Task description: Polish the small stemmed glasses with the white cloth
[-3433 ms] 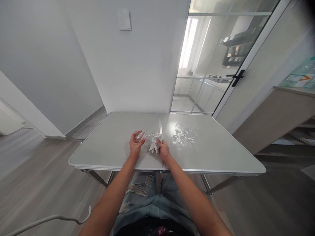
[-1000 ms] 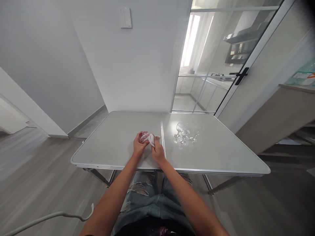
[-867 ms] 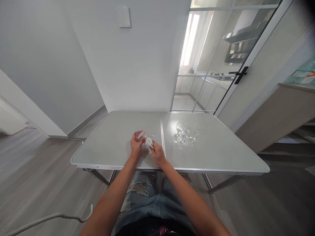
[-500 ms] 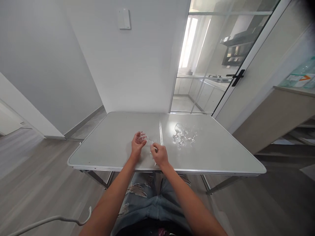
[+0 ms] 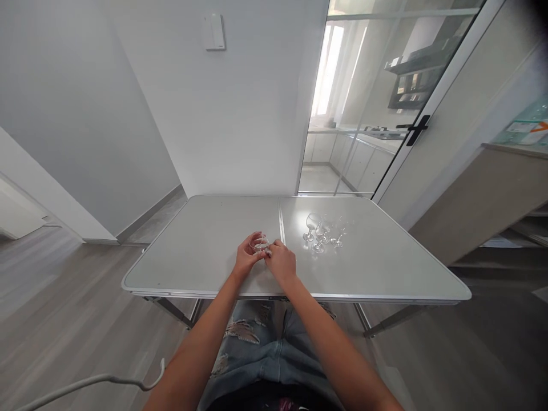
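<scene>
Over the near middle of the table, my left hand (image 5: 246,257) is closed round the bowl of a clear stemmed glass (image 5: 259,244), which lies tilted on its side. My right hand (image 5: 281,261) is closed at the stem end, close against my left fingers. A bit of something white and cloth-like shows at its fingers; most of it is hidden by the hand. The glass's stem and foot are also mostly covered. To the right, several clear stemmed glasses (image 5: 317,228) stand grouped together on the table, their outlines overlapping.
The pale folding table (image 5: 192,245) has a metal rim and a centre seam. Behind it are a white wall (image 5: 244,125) and a glass door (image 5: 342,114) with a black handle (image 5: 417,130). A wooden shelf unit (image 5: 492,194) stands at right. A white cable (image 5: 107,378) hangs at lower left.
My right hand has moved up along the stem, closer to my left hand and the bowl. The white piece that hung below it is now mostly hidden. The view has shifted slightly.
</scene>
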Available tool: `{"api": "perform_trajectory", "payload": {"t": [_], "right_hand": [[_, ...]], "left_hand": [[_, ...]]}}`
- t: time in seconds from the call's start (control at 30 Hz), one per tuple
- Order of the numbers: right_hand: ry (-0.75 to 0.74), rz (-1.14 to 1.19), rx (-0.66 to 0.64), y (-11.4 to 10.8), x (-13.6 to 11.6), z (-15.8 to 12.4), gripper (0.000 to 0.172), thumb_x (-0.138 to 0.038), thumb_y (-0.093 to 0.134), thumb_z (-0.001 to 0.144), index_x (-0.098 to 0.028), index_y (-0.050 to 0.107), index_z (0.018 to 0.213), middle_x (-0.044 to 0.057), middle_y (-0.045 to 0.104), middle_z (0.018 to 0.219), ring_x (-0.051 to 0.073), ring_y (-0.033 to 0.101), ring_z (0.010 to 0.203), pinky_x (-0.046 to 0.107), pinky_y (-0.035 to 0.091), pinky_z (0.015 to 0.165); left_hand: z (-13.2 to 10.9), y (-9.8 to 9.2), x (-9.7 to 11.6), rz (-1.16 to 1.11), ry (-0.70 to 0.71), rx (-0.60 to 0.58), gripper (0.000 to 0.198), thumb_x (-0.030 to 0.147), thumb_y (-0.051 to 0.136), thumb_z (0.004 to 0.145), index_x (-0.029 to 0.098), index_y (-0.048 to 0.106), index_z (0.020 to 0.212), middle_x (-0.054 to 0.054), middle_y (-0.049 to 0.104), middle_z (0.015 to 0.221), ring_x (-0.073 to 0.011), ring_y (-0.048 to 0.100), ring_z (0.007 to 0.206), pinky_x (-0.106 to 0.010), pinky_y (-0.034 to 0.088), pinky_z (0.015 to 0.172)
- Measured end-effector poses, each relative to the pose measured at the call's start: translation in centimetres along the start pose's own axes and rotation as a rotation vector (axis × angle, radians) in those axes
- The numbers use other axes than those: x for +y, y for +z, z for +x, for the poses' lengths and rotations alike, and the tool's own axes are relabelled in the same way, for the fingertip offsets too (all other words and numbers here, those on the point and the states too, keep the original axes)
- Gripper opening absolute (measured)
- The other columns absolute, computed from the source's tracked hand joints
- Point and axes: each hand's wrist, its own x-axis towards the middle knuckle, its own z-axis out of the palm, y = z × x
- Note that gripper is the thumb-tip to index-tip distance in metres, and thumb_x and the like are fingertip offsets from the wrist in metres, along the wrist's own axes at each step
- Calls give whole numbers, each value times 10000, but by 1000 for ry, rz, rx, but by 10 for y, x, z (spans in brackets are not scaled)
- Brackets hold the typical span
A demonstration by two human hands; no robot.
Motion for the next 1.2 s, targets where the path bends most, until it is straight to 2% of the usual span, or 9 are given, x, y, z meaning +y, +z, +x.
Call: {"api": "perform_trajectory", "payload": {"t": [0.13,0.23,0.3,0.37,0.43,0.57,0.67,0.8,1.2], "right_hand": [[-12,-4,28,-3,9,-5,142,-268,603,874,-226,739,886,59,686,885,164,636,720,257,363,607],[-2,41,101,-8,21,-12,161,-253,600,855,-232,752,906,55,709,853,170,642,729,251,374,627],[19,103,194,-14,36,-19,193,-255,589,851,-238,762,934,55,729,868,176,655,751,249,399,662],[46,177,318,-23,57,-26,235,-270,575,854,-235,771,979,61,749,893,189,674,796,255,429,718],[95,235,427,-34,83,-33,254,-290,577,845,-214,780,978,77,763,915,203,691,826,265,456,756],[227,276,555,-55,138,-45,295,-375,601,841,-182,797,948,109,777,946,221,715,815,286,488,777],[345,241,544,-62,170,-42,347,-430,617,815,-162,808,925,125,781,870,248,724,759,308,492,751],[445,240,464,-59,194,-22,372,-449,616,787,-155,814,900,141,775,810,266,721,731,306,481,693],[536,196,390,-39,212,1,367,-461,615,776,-175,809,898,145,772,831,254,690,733,282,454,646]], "left_hand": [[1,1,-3,41,-7,-75,818,395,890,642,243,540,1366,-165,571,1360,-273,585,1176,-432,513,965],[2,0,-7,156,40,-38,867,451,893,609,255,533,1373,-154,571,1356,-254,606,1109,-390,502,932],[2,-1,-9,300,45,13,594,485,821,701,225,644,1205,-111,654,1172,-205,627,949,-330,496,835],[1,-2,-12,445,-11,26,324,500,691,826,188,702,915,-50,666,857,-156,584,742,-278,455,702],[0,-2,-13,539,-93,-3,371,506,606,879,175,660,718,-4,573,637,-128,488,588,-255,379,590],[0,0,-13,613,-160,-80,395,499,583,880,171,625,664,24,507,562,-107,405,524,-243,295,539],[1,2,-12,635,-170,-111,393,500,591,865,169,623,657,27,506,560,-107,406,529,-240,293,541],[3,2,-11,647,-190,-122,394,515,592,852,172,629,661,26,509,567,-113,414,532,-237,300,534],[3,8,-9,783,-205,-183,419,518,535,881,160,605,674,31,448,579,-110,378,574,-242,276,569]]}}
